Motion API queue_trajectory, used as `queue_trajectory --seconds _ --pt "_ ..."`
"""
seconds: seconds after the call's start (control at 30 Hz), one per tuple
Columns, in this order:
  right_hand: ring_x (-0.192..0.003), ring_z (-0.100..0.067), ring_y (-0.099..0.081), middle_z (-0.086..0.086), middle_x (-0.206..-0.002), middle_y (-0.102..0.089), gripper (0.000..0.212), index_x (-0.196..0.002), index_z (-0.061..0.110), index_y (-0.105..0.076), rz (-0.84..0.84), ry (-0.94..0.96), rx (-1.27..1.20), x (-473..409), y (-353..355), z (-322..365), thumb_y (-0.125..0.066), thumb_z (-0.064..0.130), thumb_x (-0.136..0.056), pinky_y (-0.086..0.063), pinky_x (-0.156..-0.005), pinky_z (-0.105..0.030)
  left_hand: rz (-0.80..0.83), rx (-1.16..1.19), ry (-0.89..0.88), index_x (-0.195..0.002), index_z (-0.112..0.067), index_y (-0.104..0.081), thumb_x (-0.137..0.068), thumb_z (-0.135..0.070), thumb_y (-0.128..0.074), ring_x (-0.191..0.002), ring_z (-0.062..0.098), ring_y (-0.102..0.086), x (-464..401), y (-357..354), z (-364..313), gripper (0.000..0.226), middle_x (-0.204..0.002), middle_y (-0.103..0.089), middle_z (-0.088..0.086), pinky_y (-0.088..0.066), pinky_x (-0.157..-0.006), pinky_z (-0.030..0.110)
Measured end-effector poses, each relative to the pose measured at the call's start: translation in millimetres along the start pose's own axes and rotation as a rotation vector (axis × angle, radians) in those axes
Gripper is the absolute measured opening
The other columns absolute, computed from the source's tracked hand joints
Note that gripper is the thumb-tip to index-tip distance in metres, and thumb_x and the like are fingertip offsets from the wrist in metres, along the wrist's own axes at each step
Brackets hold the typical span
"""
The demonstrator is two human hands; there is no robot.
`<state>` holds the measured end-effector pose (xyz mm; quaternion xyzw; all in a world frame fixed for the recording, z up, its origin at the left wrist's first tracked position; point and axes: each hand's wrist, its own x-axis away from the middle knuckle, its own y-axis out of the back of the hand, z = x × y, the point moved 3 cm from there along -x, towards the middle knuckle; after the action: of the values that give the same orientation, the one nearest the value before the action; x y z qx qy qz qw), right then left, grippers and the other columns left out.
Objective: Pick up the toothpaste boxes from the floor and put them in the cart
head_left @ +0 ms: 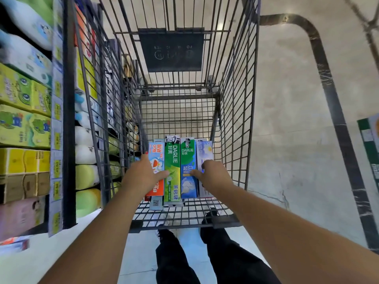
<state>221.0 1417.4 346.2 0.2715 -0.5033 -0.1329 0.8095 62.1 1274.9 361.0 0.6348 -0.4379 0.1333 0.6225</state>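
Observation:
Several toothpaste boxes lie flat side by side on the floor of the wire cart (pixel 235 124): a light-blue and orange one (pixel 156 152), a green Darlie box (pixel 172 160), a blue Darlie box (pixel 187 185) and a white-lilac box (pixel 205 149). Both my arms reach down into the cart. My left hand (pixel 144 174) lies flat on the orange box, its fingertips touching the green one. My right hand (pixel 213 175) rests on the white-lilac box, the thumb stretched onto the blue box. Neither hand lifts a box.
Store shelves (pixel 26 111) packed with boxed goods stand tight against the cart's left side. A blurred reddish-white box (pixel 14 244) lies on the floor at lower left. A dark metal frame (pixel 332 103) curves across the floor at right, with a green box (pixel 369 144) at the edge.

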Motion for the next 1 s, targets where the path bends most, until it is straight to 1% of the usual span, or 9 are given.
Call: queue_trajectory --seconds 0.1,0.23,0.3,0.43,0.53,0.63,0.8,0.9,1.0 --pt "-0.068 -0.022 -0.057 -0.003 -0.071 -0.057 0.04 -0.075 0.014 -0.05 -0.015 0.01 0.013 1.1 5.7 5.1 -0.06 0.048 -0.094 -0.035 -0.048 -0.028 0.028 0.019 -0.01 -0.124 -0.013 -0.046 -0.077 -0.064 -0.071 -0.09 0.023 -0.062 2.0 1.5 2.4 0.074 -0.113 -0.065 0.007 -0.055 -0.074 0.036" --pt "-0.092 -0.026 -0.063 -0.011 -0.108 -0.065 0.045 -0.119 0.007 -0.059 -0.031 0.059 0.044 10.7 19.8 15.2 -0.055 0.046 -0.097 -0.053 -0.074 -0.034 0.036 0.02 0.028 -0.119 -0.012 -0.044 -0.078 -0.063 -0.072 -0.094 0.027 -0.064 8.6 11.7 3.4 0.071 -0.114 -0.063 0.009 -0.057 -0.079 0.042" --pt "-0.096 -0.026 -0.062 -0.012 -0.115 -0.063 0.047 -0.125 0.008 -0.056 -0.043 0.082 0.056 18.5 28.0 19.6 -0.054 0.046 -0.098 -0.052 -0.079 -0.035 0.029 0.023 0.028 -0.117 -0.013 -0.041 -0.081 -0.059 -0.071 -0.096 0.027 -0.063 15.1 19.6 0.1 0.066 -0.116 -0.063 0.012 -0.055 -0.077 0.039" --pt "-0.098 -0.026 -0.061 -0.013 -0.118 -0.063 0.048 -0.129 0.009 -0.054 -0.074 0.129 0.062 37.9 49.3 31.7 -0.052 0.046 -0.099 -0.048 -0.078 -0.032 -0.021 0.024 0.019 -0.141 -0.007 -0.037 -0.086 -0.054 -0.068 -0.12 0.032 -0.056 37.6 45.3 -11.1 0.078 -0.137 -0.055 0.015 -0.048 -0.087 0.037" --pt "-0.101 -0.027 -0.062 -0.012 -0.122 -0.063 0.052 -0.133 0.011 -0.051 -0.083 0.177 0.096 54.3 69.4 45.3 -0.051 0.049 -0.098 -0.046 -0.077 -0.031 -0.022 0.06 -0.014 -0.146 -0.009 -0.036 -0.089 -0.057 -0.062 -0.124 0.03 -0.054 63.1 67.7 -13.2 0.079 -0.142 -0.051 0.014 -0.046 -0.089 0.035" --pt "-0.094 -0.024 -0.063 -0.013 -0.124 -0.063 0.061 -0.138 0.012 -0.047 -0.063 0.211 0.13 73.2 94.5 61.7 -0.052 0.056 -0.095 -0.051 -0.086 -0.035 0.027 0.083 -0.041 -0.155 -0.014 -0.026 -0.091 -0.062 -0.053 -0.135 0.029 -0.045 92.9 89.7 -7.3 0.084 -0.154 -0.038 0.012 -0.042 -0.107 0.041" --pt "-0.126 -0.031 -0.054 -0.016 -0.144 -0.051 0.08 -0.148 0.01 -0.036 -0.016 0.329 0.176 123.6 144.7 82.2 -0.054 0.062 -0.09 -0.043 -0.106 -0.043 0.025 0.032 -0.067 -0.158 -0.018 -0.015 -0.093 -0.066 -0.045 -0.143 0.03 -0.035 146.1 138.6 -6.0 0.086 -0.163 -0.022 0.011 -0.034 -0.114 0.043" --pt "-0.137 -0.032 -0.042 -0.014 -0.153 -0.039 0.092 -0.151 0.011 -0.031 -0.142 0.416 0.33 156.3 172.2 85.8 -0.056 0.069 -0.084 -0.04 -0.111 -0.047 -0.019 -0.066 -0.063 -0.16 -0.017 -0.006 -0.092 -0.067 -0.043 -0.151 0.029 -0.02 175.4 164.4 -8.3 0.092 -0.166 -0.011 0.009 -0.027 -0.119 0.045" --pt "-0.144 -0.034 -0.031 -0.014 -0.159 -0.028 0.104 -0.155 0.013 -0.022 -0.234 0.472 0.489 188.1 182.6 89.2 -0.056 0.075 -0.078 -0.033 -0.116 -0.049 -0.068 -0.159 -0.069 -0.16 -0.016 -0.005 -0.091 -0.069 -0.043 -0.151 0.032 -0.019 201.0 179.8 -5.2 0.095 -0.166 -0.011 0.01 -0.027 -0.118 0.049"
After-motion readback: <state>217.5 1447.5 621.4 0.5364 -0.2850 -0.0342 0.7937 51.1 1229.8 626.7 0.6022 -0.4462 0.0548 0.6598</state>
